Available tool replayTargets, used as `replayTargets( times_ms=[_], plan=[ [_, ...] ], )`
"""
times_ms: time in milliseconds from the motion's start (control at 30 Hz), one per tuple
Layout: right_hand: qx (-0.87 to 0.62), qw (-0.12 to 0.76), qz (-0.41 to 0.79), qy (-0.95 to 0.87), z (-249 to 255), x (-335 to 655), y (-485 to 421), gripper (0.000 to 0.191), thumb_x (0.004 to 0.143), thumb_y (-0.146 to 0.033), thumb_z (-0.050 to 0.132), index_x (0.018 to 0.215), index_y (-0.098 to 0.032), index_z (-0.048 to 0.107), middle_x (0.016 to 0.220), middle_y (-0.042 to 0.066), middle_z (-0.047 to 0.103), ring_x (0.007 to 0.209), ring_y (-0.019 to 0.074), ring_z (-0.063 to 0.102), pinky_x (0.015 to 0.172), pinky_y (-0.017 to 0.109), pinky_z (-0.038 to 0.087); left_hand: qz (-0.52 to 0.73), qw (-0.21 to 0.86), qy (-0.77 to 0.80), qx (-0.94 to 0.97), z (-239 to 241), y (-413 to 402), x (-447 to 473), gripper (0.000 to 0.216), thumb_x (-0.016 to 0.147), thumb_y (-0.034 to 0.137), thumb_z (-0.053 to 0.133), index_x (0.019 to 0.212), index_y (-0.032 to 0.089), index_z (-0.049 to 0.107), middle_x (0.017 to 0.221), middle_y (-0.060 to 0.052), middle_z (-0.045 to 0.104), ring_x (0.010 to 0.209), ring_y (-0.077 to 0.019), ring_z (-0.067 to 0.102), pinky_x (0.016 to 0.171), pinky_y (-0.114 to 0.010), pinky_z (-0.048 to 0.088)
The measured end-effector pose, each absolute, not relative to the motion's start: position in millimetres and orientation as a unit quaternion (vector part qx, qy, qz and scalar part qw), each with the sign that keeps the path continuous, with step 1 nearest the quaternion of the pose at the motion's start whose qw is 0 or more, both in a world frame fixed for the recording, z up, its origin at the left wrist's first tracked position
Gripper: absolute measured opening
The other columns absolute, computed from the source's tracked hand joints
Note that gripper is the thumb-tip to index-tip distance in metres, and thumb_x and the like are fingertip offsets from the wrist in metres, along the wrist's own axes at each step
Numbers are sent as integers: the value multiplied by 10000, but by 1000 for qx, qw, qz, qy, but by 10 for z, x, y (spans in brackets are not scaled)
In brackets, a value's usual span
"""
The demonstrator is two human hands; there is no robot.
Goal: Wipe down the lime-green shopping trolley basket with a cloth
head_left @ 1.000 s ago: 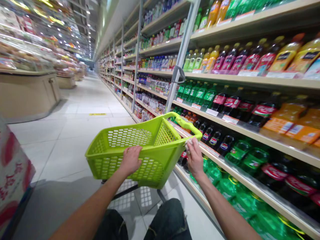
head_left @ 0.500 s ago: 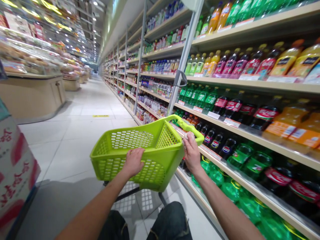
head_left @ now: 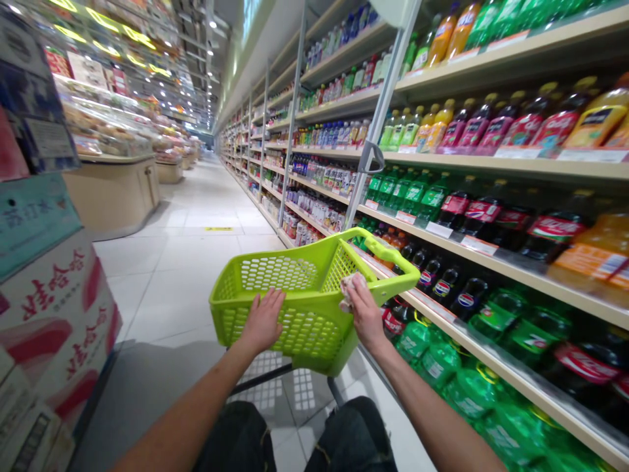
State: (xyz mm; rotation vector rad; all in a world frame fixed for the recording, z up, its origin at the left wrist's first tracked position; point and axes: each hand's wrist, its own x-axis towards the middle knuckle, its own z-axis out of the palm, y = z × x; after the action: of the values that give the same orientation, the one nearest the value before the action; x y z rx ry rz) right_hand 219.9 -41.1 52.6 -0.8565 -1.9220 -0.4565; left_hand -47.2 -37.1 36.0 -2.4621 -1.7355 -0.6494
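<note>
A bright green plastic shopping cart (head_left: 295, 298) with perforated basket walls stands on dark legs in front of me. My left hand (head_left: 264, 320) is over the basket's near rim, fingers reaching across the top and thumb outside. In my right hand (head_left: 366, 311) is a crumpled whitish cloth (head_left: 348, 292), pressed against the near rim close to the push handle (head_left: 388, 252). The fingers partly cover the cloth. The visible inside of the basket shows bare green plastic.
Shelves (head_left: 481, 164) of bottled drinks run along the right, close to the cart. Stacked printed cartons (head_left: 54, 321) stand at the left. Further off is a rounded display counter (head_left: 113, 193) with packaged goods. A tiled aisle (head_left: 201, 255) leads away ahead.
The right hand with the cloth has moved left along the rim, away from the handle corner. My left hand's fingers have straightened over the rim. The view has turned left, showing more cartons.
</note>
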Motion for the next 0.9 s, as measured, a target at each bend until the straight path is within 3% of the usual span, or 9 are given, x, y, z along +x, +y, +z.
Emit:
replayTargets(
  times_ms=[133,233,367,467,533,767,833,900],
  plan=[
    [-304,428,-129,-842,-4,2006,-533,485,845,-62,386,1268,-297,413,1293,5,464,1238,138,344,1034,369,323,-271,-18,-528,-805,392,-420,-503,648,613,88,448,1257,107,388,1368,-124,364,1293,-235,252,1073,-450,161],
    [-343,458,-53,-819,-121,1792,-708,463,827,-80,387,1254,-250,448,1329,42,419,1238,162,352,1013,357,354,-403,-96,-504,-758,400,-538,-404,564,637,101,451,1201,112,438,1344,-131,393,1262,-229,304,1056,-429,219],
    [-398,512,68,-758,192,1522,-822,395,825,-142,397,1196,-221,507,1318,65,434,1207,178,407,1002,360,366,-506,-406,-447,-617,348,-740,-40,379,649,253,538,1013,147,536,1044,-98,607,928,-202,571,842,-357,440],
    [-423,543,79,-721,269,1377,-840,373,834,-173,384,1184,-211,509,1288,69,466,1205,181,409,998,381,364,-519,-601,-391,-465,291,-872,168,260,599,333,605,778,150,557,727,-29,623,664,-144,583,643,-275,463],
    [-435,555,63,-706,163,1309,-860,374,844,-182,363,1192,-203,497,1297,79,453,1215,186,396,996,391,363,-530,-663,-371,-376,261,-951,198,262,568,348,639,726,157,552,660,5,597,588,-110,551,572,-239,438],
    [-367,454,43,-811,-245,1175,-946,565,801,-270,507,1323,-169,317,1391,127,302,1258,231,325,975,366,390,-496,-698,-384,-344,215,-1099,-190,213,601,328,591,742,168,601,712,-10,638,662,-128,587,604,-248,446],
    [-337,451,14,-827,-148,1059,-863,459,827,-192,447,1281,-184,382,1397,119,294,1274,221,293,984,377,380,-456,-649,-447,-414,231,-1028,-428,235,629,310,548,809,175,616,805,-31,665,748,-166,613,667,-301,473],
    [-297,453,-36,-840,44,831,-711,393,844,-113,383,1224,-185,455,1377,116,334,1294,213,244,1006,406,349,-460,-532,-534,-469,257,-889,-738,277,626,229,516,881,176,612,932,-49,666,879,-194,605,782,-345,467]
  ],
)
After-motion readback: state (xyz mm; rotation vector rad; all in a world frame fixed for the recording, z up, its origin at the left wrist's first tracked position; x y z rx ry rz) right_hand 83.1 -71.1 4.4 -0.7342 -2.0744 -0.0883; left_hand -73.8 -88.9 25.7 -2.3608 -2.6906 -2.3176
